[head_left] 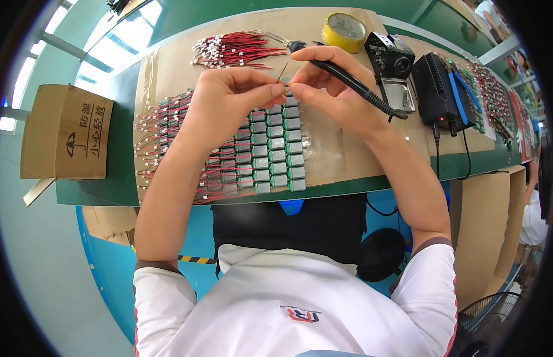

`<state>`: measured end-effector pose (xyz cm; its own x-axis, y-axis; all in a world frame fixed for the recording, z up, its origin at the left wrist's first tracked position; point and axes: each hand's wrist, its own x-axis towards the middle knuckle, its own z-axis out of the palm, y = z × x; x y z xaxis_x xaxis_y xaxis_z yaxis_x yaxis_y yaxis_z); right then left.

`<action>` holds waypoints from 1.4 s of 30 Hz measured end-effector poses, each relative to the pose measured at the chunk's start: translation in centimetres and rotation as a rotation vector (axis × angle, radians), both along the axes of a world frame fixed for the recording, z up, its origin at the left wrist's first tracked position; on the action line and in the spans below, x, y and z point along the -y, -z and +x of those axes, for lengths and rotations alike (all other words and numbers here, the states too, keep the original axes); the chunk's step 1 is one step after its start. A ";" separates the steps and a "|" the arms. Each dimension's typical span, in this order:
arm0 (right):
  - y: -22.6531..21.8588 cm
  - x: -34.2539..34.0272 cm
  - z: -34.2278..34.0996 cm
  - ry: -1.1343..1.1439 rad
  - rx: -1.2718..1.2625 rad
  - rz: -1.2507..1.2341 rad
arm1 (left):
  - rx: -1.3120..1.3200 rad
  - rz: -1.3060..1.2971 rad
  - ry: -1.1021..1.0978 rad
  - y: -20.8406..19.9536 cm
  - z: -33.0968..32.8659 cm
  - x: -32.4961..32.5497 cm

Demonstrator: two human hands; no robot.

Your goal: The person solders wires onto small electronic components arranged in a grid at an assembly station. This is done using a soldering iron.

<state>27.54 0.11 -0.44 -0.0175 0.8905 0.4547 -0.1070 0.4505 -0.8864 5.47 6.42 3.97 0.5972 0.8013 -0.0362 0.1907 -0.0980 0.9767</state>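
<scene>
My left hand is closed in a pinch, thumb and forefinger together on a thin strand that points up from the fingertips. Right against it, my right hand has thumb and fingers bent, their tips meeting the left ones. A black soldering iron is held in my right hand, its metal tip toward the upper left, away from the fingertips. Anything else between the fingertips is too small to make out. Under the hands lie rows of small grey-and-green modules, many with red wires attached.
Loose red wires with white connectors lie behind the hands. At the back right stand a yellow round container, an iron stand and a black power unit with a blue-handled tool. A cardboard box is at left.
</scene>
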 end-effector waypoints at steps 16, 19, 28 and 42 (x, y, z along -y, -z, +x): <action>0.1 1.3 -1.6 0.058 0.274 -0.014 | -0.216 0.082 0.099 0.0 -2.4 0.2; 0.8 1.4 -1.8 0.065 0.318 0.054 | -0.221 0.139 0.117 0.3 -2.5 0.2; 0.8 3.7 2.4 0.102 0.432 0.106 | -0.392 0.410 0.157 1.3 -4.3 0.4; 2.3 4.8 3.0 0.064 -0.009 -0.324 | -0.365 0.491 0.136 2.4 -4.3 0.4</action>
